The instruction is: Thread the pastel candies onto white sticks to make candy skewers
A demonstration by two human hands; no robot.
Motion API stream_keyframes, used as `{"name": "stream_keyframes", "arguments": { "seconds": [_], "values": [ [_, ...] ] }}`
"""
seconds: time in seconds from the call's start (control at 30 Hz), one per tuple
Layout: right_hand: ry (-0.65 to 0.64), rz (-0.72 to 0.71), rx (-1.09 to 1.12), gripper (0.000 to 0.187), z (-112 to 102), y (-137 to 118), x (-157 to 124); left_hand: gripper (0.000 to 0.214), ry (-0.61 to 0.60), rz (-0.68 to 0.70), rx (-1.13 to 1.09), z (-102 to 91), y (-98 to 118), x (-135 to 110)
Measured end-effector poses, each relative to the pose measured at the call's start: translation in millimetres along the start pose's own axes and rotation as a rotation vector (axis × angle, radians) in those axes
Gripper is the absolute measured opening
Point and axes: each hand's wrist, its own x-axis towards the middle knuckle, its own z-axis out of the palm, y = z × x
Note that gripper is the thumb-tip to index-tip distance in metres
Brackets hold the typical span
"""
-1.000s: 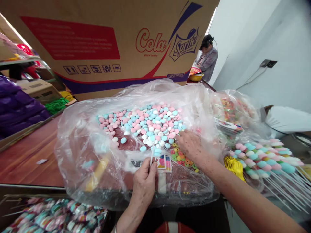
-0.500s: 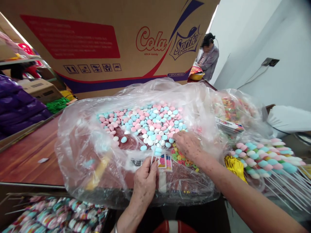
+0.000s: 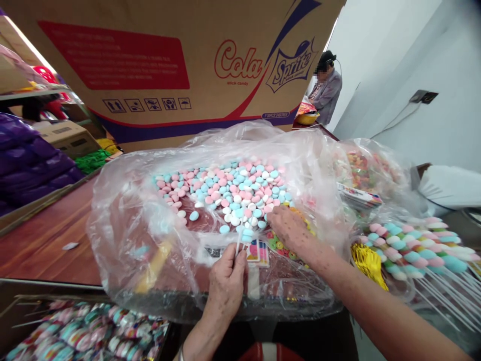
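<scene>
Thin white lollipop sticks stand up from my left hand, pinched between thumb and fingers. A light-blue candy shows at their upper end; whether it is threaded on a stick I cannot tell. My right hand is bent down at the right edge of a pile of pink, blue and white candies. Its fingers are curled together and their tips are hidden. Colourful gummy rings lie under and beside it. Clear plastic sheeting surrounds the candies.
A large cardboard carton stands behind the sheeting. On the right lie finished candy skewers, gold twist ties and a bag of gummies. Wrapped candy sticks fill a box at lower left. Another person works farther back.
My right hand has shifted slightly over the gummy rings, with its fingers more tucked down. The left hand keeps its hold on the sticks. The whole view has drifted slightly.
</scene>
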Motion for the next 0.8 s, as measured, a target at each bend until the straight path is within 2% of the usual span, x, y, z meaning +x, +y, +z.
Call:
{"name": "stream_keyframes", "arguments": {
  "seconds": [0.17, 0.37, 0.53, 0.7, 0.8],
  "values": [
    [0.012, -0.076, -0.068, 0.024, 0.0, -0.4, -7.4, 0.026, -0.003, 0.004, 0.002, -0.2, 1.9, -0.5],
    [-0.006, -0.116, -0.039, 0.023, 8.6, 12.9, -2.8, 0.027, -0.019, -0.015, 0.036, -0.7, 4.0, 0.2],
    [0.019, -0.110, -0.038, 0.023, 7.1, 8.6, -4.0, 0.028, -0.017, -0.016, 0.041, -0.4, 2.4, 0.7],
    [0.127, 0.044, 0.351, 0.014, 3.5, 7.4, -2.7, 0.028, -0.033, 0.013, 0.113, -1.4, 1.6, -0.5],
    [0.232, 0.126, 0.782, 0.009, 7.6, 10.7, -2.1, 0.029, -0.051, 0.030, 0.158, -1.4, 2.9, -1.0]
  ]
}}
